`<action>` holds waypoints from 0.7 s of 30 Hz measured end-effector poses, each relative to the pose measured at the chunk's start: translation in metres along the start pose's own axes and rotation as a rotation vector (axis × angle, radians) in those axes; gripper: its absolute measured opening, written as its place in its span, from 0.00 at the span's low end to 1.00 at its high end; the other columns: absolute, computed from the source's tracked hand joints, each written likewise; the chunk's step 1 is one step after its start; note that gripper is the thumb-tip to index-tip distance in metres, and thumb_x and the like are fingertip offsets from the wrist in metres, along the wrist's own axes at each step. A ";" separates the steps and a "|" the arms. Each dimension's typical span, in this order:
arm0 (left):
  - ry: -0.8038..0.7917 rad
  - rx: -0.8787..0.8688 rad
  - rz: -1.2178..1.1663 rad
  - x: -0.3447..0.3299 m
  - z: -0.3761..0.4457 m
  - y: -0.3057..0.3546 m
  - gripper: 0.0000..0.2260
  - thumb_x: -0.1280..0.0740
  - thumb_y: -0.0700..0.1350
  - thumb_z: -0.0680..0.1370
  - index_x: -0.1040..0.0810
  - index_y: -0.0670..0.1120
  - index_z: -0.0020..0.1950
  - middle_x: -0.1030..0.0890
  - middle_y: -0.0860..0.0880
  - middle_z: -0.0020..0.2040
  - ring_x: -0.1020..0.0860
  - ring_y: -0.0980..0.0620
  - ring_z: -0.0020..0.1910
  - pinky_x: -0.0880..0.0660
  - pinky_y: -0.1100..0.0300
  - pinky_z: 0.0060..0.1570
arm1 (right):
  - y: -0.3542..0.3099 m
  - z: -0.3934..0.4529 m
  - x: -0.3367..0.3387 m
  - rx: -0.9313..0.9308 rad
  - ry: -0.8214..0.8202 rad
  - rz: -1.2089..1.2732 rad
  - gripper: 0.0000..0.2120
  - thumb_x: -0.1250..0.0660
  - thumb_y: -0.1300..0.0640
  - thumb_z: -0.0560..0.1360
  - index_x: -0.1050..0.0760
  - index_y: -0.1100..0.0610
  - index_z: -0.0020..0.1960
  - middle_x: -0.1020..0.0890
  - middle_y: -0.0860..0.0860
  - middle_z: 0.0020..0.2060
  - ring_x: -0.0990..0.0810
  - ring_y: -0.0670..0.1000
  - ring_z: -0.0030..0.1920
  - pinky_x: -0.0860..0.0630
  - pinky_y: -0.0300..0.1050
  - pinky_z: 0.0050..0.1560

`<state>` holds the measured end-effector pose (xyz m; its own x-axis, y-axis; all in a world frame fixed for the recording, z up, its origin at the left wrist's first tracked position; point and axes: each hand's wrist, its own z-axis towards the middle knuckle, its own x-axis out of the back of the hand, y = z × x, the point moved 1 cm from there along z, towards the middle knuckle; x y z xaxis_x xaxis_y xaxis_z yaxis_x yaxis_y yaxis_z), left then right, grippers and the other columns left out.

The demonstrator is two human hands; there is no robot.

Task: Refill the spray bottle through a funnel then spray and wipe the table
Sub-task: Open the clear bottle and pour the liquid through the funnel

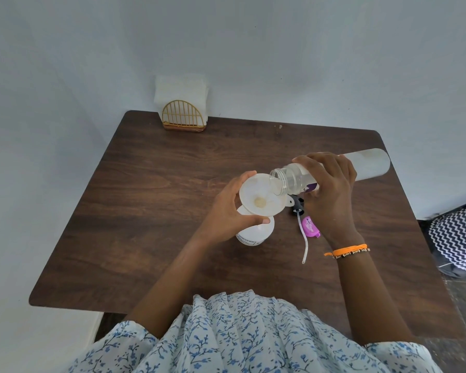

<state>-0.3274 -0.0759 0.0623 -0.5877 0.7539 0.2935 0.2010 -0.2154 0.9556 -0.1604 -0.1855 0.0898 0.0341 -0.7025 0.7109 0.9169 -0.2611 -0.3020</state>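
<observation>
A white funnel (258, 196) sits in the mouth of a white spray bottle (256, 232) standing near the middle of the brown table (151, 184). My left hand (230, 211) grips the funnel's rim, thumb at the front and fingers at the back. My right hand (331, 189) grips a clear refill bottle (371, 164), tipped almost level with its open mouth over the funnel's right edge. The spray head (303, 219), black and purple with a clear dip tube, lies on the table under my right hand.
A gold wire holder with white napkins (182, 103) stands at the table's far left edge against the wall. A black-and-white zigzag cushion (457, 238) lies beyond the table's right side.
</observation>
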 end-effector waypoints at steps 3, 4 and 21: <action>0.001 0.000 0.006 0.000 0.001 -0.001 0.40 0.20 0.42 0.63 0.34 0.52 0.71 0.29 0.56 0.67 0.31 0.60 0.65 0.36 0.82 0.54 | -0.001 -0.001 0.001 0.004 0.004 0.003 0.25 0.26 0.72 0.60 0.22 0.57 0.54 0.20 0.55 0.51 0.26 0.56 0.54 0.36 0.55 0.61; 0.000 0.000 0.008 0.000 0.001 -0.001 0.40 0.20 0.42 0.63 0.34 0.52 0.71 0.30 0.56 0.68 0.32 0.60 0.65 0.35 0.81 0.54 | -0.002 -0.001 0.002 0.006 0.003 0.004 0.24 0.26 0.72 0.60 0.22 0.57 0.54 0.20 0.55 0.51 0.26 0.56 0.54 0.36 0.56 0.60; -0.002 -0.009 -0.002 0.000 0.000 0.001 0.40 0.21 0.40 0.63 0.34 0.50 0.71 0.30 0.55 0.68 0.32 0.61 0.65 0.35 0.81 0.54 | -0.003 0.001 0.005 0.010 -0.011 0.002 0.23 0.30 0.71 0.61 0.22 0.57 0.54 0.20 0.54 0.51 0.25 0.58 0.54 0.37 0.55 0.61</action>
<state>-0.3276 -0.0763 0.0636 -0.5866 0.7556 0.2914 0.1926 -0.2193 0.9565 -0.1624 -0.1872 0.0946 0.0406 -0.6954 0.7175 0.9207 -0.2528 -0.2972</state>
